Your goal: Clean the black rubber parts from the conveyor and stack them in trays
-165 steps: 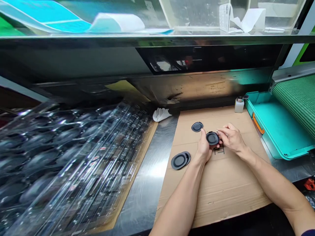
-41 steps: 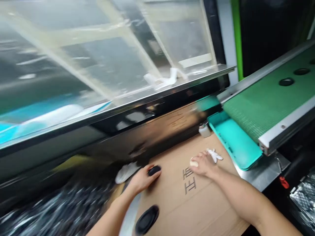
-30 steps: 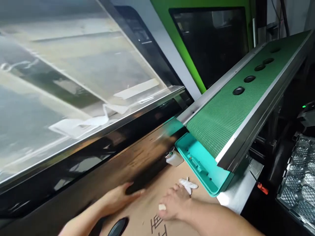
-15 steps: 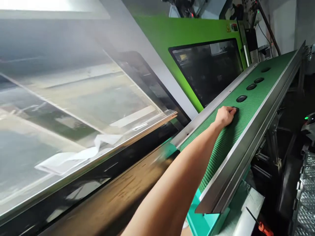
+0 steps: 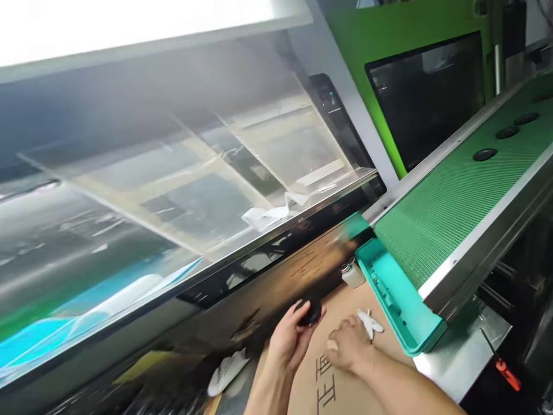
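Note:
My left hand [image 5: 291, 337] grips a round black disc [image 5: 309, 312] between thumb and fingers, above the cardboard [image 5: 358, 392]. My right hand [image 5: 348, 343] is low over that cardboard, palm down with its fingers bent inward. Whatever lies under those fingers, if anything, is hidden. Just right of it sits a crumpled white cloth-like piece [image 5: 369, 324]. Black marker characters [image 5: 325, 383] show on the cardboard between my wrists. Several similar black discs [image 5: 484, 154] lie in a row on the green conveyor belt [image 5: 458, 202] at the right.
A turquoise tray [image 5: 421, 334] sits below the belt's lower end, with a small white bottle [image 5: 353, 274] beside it. The belt's metal side rail [image 5: 479, 248] slopes up rightward. A machine with clear panels [image 5: 181, 190] rises at left. An orange-handled screwdriver [image 5: 507, 373] lies lower right.
My left hand has come back from the conveyor to above the cardboard, bringing a black disc. My right hand has come into view. The camera has turned left and down.

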Tool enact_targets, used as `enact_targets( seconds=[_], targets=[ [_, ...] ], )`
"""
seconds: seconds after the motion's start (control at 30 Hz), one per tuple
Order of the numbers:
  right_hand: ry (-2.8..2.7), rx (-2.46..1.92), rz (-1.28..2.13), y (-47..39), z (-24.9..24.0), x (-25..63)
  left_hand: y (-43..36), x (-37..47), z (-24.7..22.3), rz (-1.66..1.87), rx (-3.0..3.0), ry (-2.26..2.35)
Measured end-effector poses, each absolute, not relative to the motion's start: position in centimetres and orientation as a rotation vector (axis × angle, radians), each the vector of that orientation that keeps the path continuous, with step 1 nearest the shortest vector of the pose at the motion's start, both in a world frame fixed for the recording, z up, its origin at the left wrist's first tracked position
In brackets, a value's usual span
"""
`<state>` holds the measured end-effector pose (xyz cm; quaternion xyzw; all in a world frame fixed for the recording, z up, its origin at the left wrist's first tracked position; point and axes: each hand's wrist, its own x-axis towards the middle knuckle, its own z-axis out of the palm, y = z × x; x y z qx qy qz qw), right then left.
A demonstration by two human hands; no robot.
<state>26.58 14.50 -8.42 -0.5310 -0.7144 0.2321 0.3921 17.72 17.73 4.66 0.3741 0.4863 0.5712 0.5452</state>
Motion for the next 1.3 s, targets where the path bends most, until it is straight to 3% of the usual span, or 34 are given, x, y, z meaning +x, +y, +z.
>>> enact_targets(
  seconds=[0.13, 0.3, 0.5, 0.93, 1.13, 1.3],
  targets=[
    [-1.728, -1.469, 0.450, 14.2, -7.6, 26.9, 14.5, 11.1, -3.5, 1.336, 0.633, 1.267],
    [-1.638, -1.384, 0.357, 12.3, -7.1, 24.3, 13.2, 12.3, -7.8, 1.323, 0.397, 0.813],
    [-1.885, -1.443, 0.198, 9.1, -7.6, 20.7, 13.1, 11.5, -8.1, 1.246, 0.280, 0.570],
    [-2.069, -1.405, 0.022, 10.9, -6.6, 22.8, 13.6, 12.4, -7.3, 1.263, 0.316, 0.538],
    [-1.836, -1.411, 0.298, 12.2, -6.1, 25.1, 13.6, 12.8, -7.0, 1.281, 0.379, 0.515],
    [-1.978, -1.274, 0.535, 11.7, -5.4, 24.7, 13.6, 13.3, -7.7, 1.339, 0.396, 0.578]
  ],
)
